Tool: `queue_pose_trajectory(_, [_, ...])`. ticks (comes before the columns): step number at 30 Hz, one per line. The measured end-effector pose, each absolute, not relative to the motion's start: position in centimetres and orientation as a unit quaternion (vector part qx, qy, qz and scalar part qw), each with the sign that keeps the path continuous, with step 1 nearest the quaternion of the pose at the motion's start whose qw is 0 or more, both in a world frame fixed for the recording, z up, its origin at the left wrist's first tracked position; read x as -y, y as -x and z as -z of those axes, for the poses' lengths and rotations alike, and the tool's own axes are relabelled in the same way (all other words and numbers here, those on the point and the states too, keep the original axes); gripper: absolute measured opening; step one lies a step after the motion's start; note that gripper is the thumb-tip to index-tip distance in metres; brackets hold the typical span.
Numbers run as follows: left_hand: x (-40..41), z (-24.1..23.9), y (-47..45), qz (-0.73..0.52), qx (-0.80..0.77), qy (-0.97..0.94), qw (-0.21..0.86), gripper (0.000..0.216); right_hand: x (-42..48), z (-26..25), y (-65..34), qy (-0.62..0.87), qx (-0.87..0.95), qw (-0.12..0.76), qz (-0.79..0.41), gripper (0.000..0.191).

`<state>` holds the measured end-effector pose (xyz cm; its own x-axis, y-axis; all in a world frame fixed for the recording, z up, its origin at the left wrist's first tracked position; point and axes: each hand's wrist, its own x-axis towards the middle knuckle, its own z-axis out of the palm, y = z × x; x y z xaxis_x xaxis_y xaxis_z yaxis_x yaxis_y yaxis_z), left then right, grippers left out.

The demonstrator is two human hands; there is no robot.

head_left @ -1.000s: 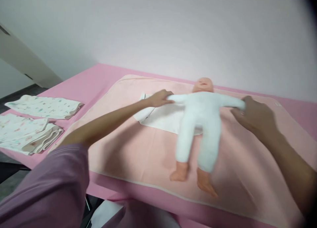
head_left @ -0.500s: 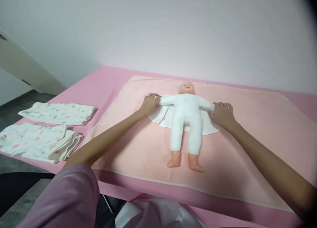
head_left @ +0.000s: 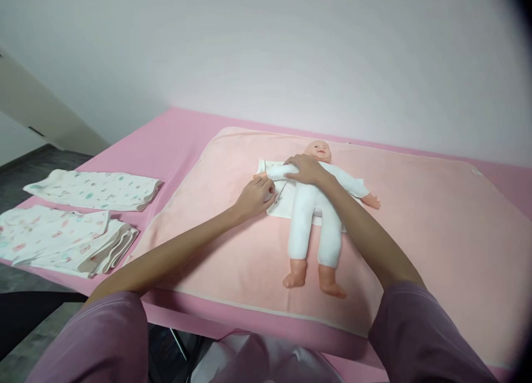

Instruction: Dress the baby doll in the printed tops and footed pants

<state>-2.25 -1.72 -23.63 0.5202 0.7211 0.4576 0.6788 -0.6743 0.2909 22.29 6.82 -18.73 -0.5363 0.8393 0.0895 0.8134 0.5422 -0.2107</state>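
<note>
A baby doll in a white body suit lies on its back, its bare head at the far side and its feet towards me. Under its back a white baby shirt is spread out. My left hand is closed, fingers curled at the shirt's left edge, just below the doll's hand; its grip is partly hidden. My right hand lies across the doll's chest, its fingers and thumb around the upper part of the arm on the left. The other doll arm stretches out to the right, untouched.
A peach blanket lies under the doll on a pink-covered table. Folded printed cloths, one with green marks and one with pink marks, are at the left. A wall rises behind the table.
My right hand has left the doll's right-side hand and moved left onto the opposite arm. My left hand has dropped slightly and curled. The doll has shifted a little to the right.
</note>
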Motion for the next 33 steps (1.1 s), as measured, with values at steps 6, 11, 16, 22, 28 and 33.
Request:
queue_pose_trajectory(6, [-0.5,23.0,-1.1,-0.22,-0.446,-0.867,0.021,0.02,-6.7,20.2,-25.0,0.482,0.824,0.289,-0.075,0.042])
queue_pose_trajectory(11, [-4.8,22.6,-5.4,-0.132,-0.551,-0.822,0.061,0.036,-5.4,19.9,-27.1,0.505,0.762,0.397,-0.078,0.025])
queue_pose_trajectory(16, [-7.0,22.8,-7.0,-0.114,-0.605,-0.779,0.116,0.032,-5.4,19.7,-27.4,0.514,0.764,0.387,-0.06,0.019])
queue_pose_trajectory(22, [-7.6,22.8,-6.2,-0.141,-0.587,-0.781,0.162,0.016,-6.0,19.8,-26.6,0.505,0.8,0.321,-0.038,0.019])
queue_pose_trajectory(28, [-9.9,22.0,-2.9,-0.183,-0.585,-0.743,0.27,0.029,-6.1,19.0,-25.6,0.514,0.817,0.25,-0.074,0.028])
queue_pose_trajectory(33, [-10.7,21.6,-1.2,-0.22,-0.584,-0.709,0.327,0.027,-6.1,18.7,-24.3,0.508,0.836,0.193,-0.075,0.03])
